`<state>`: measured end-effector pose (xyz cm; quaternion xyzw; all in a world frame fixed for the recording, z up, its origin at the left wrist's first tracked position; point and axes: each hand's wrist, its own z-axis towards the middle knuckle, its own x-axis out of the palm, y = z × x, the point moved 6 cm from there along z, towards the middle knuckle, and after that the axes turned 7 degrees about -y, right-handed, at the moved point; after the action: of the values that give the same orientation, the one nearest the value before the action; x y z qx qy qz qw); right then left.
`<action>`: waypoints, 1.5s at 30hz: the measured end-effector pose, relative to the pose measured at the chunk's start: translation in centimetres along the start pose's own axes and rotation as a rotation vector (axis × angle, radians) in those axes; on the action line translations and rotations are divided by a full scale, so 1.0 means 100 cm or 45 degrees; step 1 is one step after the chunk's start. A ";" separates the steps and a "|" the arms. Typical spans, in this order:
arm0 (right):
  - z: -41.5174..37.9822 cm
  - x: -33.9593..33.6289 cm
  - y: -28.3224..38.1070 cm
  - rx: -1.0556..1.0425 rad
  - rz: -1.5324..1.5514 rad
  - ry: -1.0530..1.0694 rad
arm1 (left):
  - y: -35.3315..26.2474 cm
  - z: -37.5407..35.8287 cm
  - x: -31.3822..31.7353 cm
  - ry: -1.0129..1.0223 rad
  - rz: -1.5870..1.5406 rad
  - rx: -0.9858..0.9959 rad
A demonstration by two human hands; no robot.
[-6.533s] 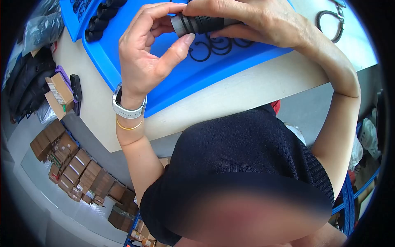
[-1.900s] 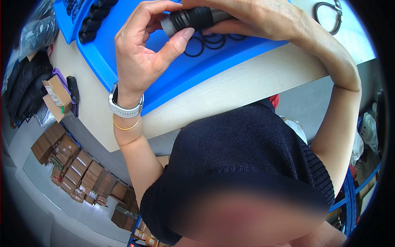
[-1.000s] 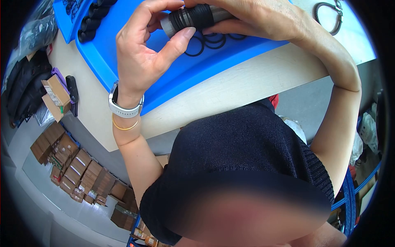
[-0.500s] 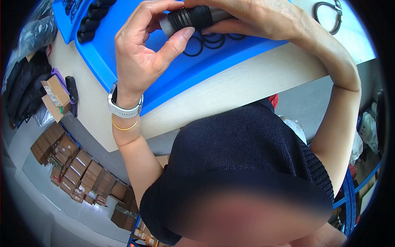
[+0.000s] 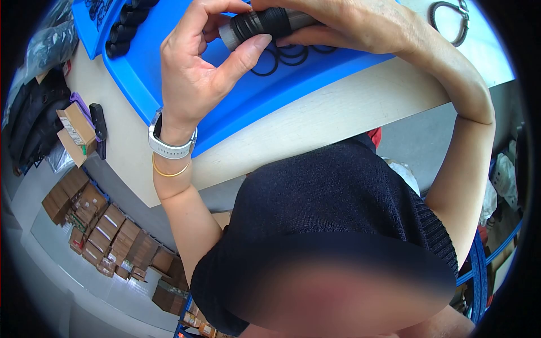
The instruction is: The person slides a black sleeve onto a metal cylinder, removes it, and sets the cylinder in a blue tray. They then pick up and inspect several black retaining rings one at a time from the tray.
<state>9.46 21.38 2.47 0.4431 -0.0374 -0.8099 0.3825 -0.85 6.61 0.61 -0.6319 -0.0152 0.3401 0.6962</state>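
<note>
A grey cylinder (image 5: 227,37) lies sideways between my hands above a blue tray (image 5: 225,127). Black rubber rings (image 5: 275,22) sit around it in two bunches, a strip of grey showing between them. My left hand (image 5: 194,79) pinches the ringed part near the left end, thumb below and index finger above. My right hand (image 5: 360,28) wraps around the other end, which its fingers largely hide. Under the cylinder, several loose black rings (image 5: 265,65) rest in the tray.
Black cylindrical parts (image 5: 119,32) line the tray's left side, beside a smaller blue bin (image 5: 87,36) of rings. A black cord loop (image 5: 463,25) lies on the table (image 5: 315,115) at right. An opened carton (image 5: 76,132) stands at left, with stacked cardboard boxes (image 5: 112,234) beyond.
My left hand has shifted slightly right. The rings near the cylinder's left end, spread out before, are now bunched closer together. My right hand has barely moved.
</note>
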 end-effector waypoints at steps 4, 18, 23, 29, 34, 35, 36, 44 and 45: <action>0.000 -0.001 -0.002 0.031 0.045 0.004 | 0.002 -0.001 0.000 -0.006 -0.014 -0.026; -0.001 -0.001 -0.003 0.065 0.011 0.046 | 0.000 -0.001 0.000 0.019 0.029 -0.002; -0.001 -0.001 0.000 -0.007 -0.020 0.015 | 0.000 -0.001 0.000 0.021 0.028 0.008; 0.000 -0.002 0.001 0.016 -0.002 0.035 | 0.000 0.000 0.001 0.012 0.008 0.016; -0.003 0.000 -0.003 0.017 0.057 -0.009 | 0.002 0.000 0.002 0.019 -0.003 -0.016; -0.003 0.000 -0.003 0.017 0.058 -0.009 | 0.002 0.000 0.003 0.019 -0.003 -0.017; -0.003 0.000 -0.002 0.015 0.027 0.009 | 0.001 0.000 0.003 0.013 -0.002 -0.011; -0.002 0.000 -0.003 0.054 0.009 0.058 | -0.001 0.000 0.003 0.004 0.002 0.004; -0.002 0.000 -0.003 0.038 -0.019 0.057 | -0.002 0.000 0.003 -0.001 0.009 -0.001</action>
<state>9.49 21.65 2.24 0.4669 -0.0375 -0.8020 0.3707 -0.53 6.74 0.61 -0.6321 -0.0132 0.3428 0.6949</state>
